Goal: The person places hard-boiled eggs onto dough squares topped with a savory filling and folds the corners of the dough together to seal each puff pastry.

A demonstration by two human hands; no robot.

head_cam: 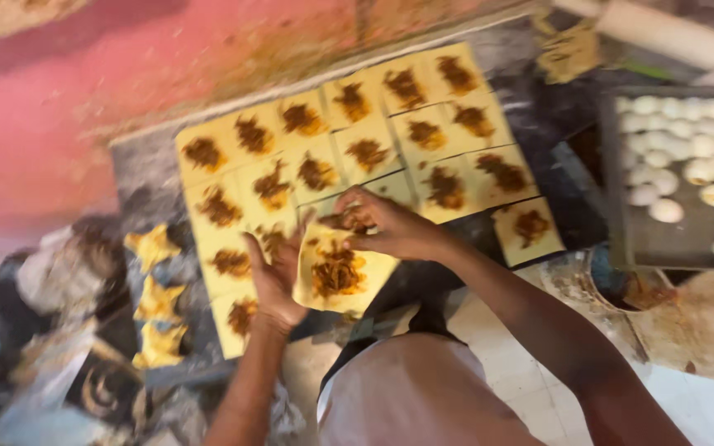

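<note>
— What's nearest you there?

— The left hand [273, 285], palm up and fingers spread flat, with a soft pale-yellow square of dough [342, 274] resting against it. A brown heap of shredded filling sits in the middle of the square.

— Is the hand gripping it?

— No, it cradles it. The fingers are open under the square's left edge, and the sheet sags off to the right of the palm, over the edge of the dark worktop [551, 124].

— And the other hand?

— The right hand [388, 225] comes in from the right and sits just above the square's far edge. Its fingertips are pinched together on that edge, or on a bit of filling there. It's blurred, so I can't say which.

— So which way does the dough lie from those pinching fingers?

— Below and toward the body. The square runs from the right fingertips down to the left palm, so the left hand bears it and the right only touches the top.

— What's beyond?

— Rows of the same yellow filled squares [349, 140] lying flat on the worktop, edge to edge. To the left, three folded yellow star-shaped parcels [157, 297] in a column. Far right, a dark metal tray [621, 239] of pale round dough balls [687, 149], well apart from both hands. Past that, a pale wooden rolling pin [671, 33].
</note>
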